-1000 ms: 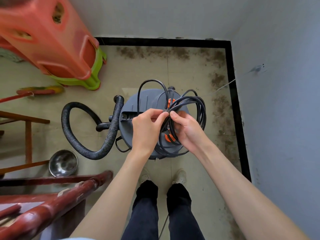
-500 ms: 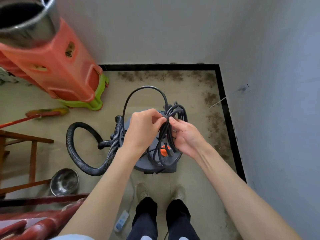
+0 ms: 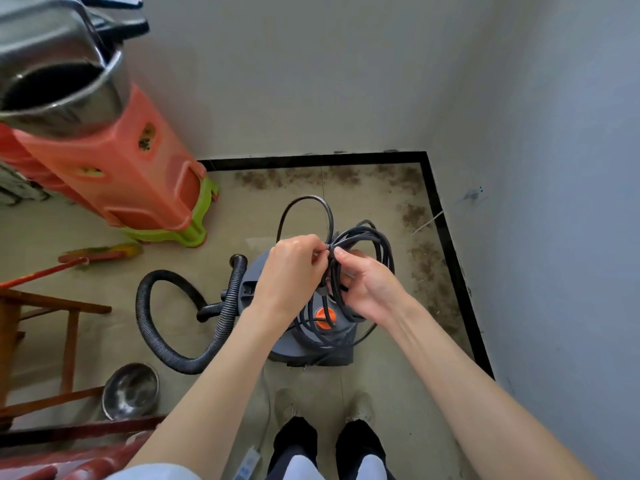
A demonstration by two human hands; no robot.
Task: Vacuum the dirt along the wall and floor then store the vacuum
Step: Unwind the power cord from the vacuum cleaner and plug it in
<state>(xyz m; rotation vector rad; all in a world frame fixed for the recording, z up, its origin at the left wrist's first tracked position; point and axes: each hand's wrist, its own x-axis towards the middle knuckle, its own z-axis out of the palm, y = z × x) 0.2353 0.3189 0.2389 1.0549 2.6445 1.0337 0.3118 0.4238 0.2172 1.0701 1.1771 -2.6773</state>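
Vacuum (image 3: pixel 311 344) on floor (image 3: pixel 381 393) in corner, directly below hands, hose (image 3: pixel 152 337) looping off to 9 o'clock.

Head view: coiled power cord (image 3: pixel 367 244) held above vacuum top. Left hand (image 3: pixel 294 271) pinches free loop at coil's waist; right hand (image 3: pixel 370 289) curled round bundle from 3 o'clock side. Coil's long axis runs roughly 1 to 7 o'clock. Both hands equally near tie point.

Writing: none legible; power strip (image 3: pixel 247 462) markings too blurred, possibly printed.

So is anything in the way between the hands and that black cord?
Nothing visible. Both the left hand and the right hand already grip the coiled black cord, pinching it where the loops gather, above the grey vacuum. The corrugated hose curls off to the left, apart from the hands.
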